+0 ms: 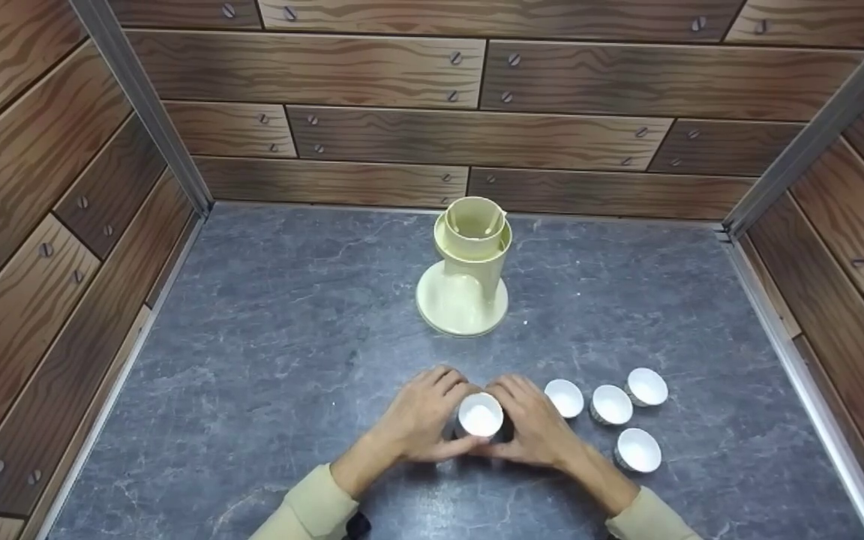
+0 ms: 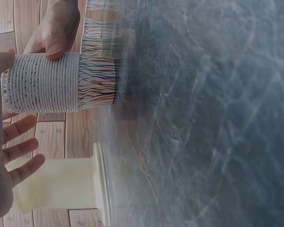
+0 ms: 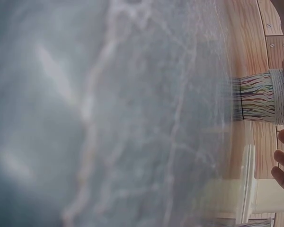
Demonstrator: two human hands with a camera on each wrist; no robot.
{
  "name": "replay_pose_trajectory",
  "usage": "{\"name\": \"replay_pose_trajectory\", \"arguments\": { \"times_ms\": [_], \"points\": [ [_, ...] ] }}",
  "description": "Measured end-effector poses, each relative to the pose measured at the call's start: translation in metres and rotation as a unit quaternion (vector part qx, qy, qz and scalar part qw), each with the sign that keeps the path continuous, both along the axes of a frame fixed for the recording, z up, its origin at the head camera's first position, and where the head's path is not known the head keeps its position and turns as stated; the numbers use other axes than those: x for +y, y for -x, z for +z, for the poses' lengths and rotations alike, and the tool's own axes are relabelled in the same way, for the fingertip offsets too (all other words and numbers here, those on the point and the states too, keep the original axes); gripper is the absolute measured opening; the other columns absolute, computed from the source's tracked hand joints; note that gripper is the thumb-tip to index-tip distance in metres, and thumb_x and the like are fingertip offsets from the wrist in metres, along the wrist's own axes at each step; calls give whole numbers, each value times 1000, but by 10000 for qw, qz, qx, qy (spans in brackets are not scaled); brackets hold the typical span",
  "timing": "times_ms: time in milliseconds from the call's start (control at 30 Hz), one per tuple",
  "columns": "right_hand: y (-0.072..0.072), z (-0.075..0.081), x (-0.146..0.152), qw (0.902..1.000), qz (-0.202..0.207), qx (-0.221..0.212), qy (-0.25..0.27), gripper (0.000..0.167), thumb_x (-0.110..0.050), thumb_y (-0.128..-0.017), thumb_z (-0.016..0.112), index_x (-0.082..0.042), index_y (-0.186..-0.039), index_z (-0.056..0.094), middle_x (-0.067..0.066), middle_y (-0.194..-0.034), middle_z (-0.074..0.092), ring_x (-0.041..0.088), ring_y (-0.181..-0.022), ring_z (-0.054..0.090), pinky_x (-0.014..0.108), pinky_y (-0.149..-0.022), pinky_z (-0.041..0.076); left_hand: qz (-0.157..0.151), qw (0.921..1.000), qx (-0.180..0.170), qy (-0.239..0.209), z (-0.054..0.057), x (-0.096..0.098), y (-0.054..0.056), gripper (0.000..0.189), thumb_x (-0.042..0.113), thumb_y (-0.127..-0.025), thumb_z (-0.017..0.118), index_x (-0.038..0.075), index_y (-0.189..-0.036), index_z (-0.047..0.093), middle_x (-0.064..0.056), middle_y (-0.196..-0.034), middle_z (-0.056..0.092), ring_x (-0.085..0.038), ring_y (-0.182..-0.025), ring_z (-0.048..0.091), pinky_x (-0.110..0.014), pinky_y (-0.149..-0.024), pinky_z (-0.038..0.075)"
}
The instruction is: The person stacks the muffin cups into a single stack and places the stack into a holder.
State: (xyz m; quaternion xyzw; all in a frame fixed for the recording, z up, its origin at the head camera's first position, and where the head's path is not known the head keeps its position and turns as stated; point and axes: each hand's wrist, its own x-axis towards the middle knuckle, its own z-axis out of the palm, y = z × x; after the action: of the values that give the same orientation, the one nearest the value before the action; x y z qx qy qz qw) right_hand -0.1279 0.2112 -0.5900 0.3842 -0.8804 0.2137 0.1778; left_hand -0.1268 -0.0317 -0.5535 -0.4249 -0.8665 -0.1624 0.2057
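Note:
A stack of nested paper cups (image 1: 480, 416) stands upright at the front middle of the table, its white inside facing up. In the left wrist view the stack (image 2: 61, 82) shows many tight white rims above a side printed with wavy coloured lines. My left hand (image 1: 424, 416) holds it from the left and my right hand (image 1: 533, 424) from the right, thumbs on the near side and index fingers towards the far side. The remaining left fingers (image 2: 26, 168) are spread apart, off the stack. In the right wrist view the stack (image 3: 260, 97) is partly cut off by the frame edge.
Several single cups (image 1: 612, 405) stand upright to the right of my right hand. A cream plastic stand with a round base (image 1: 462, 304) and a tube-shaped holder (image 1: 475, 225) is farther back. Wood-patterned walls (image 1: 387, 75) enclose the marbled table (image 1: 289, 300) on the back and sides.

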Motion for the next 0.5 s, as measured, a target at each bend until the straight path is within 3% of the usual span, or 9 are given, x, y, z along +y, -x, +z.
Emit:
{"name": "replay_pose_trajectory", "arguments": {
  "times_ms": [500],
  "points": [
    [-1, -1, -1, 10000, 38, 70, 58, 73, -70, -73, 86, -16, -118, 68, -3, -112, 67, 15, -105, 63, 36, -92, 56, 74, 9998, 160, -86, -6, -1, -2, 60, 69, -89, 69, 19, -121, 68, 4, -113, 69, -14, -109, 64, -28, -93, 57]
  ]
}}
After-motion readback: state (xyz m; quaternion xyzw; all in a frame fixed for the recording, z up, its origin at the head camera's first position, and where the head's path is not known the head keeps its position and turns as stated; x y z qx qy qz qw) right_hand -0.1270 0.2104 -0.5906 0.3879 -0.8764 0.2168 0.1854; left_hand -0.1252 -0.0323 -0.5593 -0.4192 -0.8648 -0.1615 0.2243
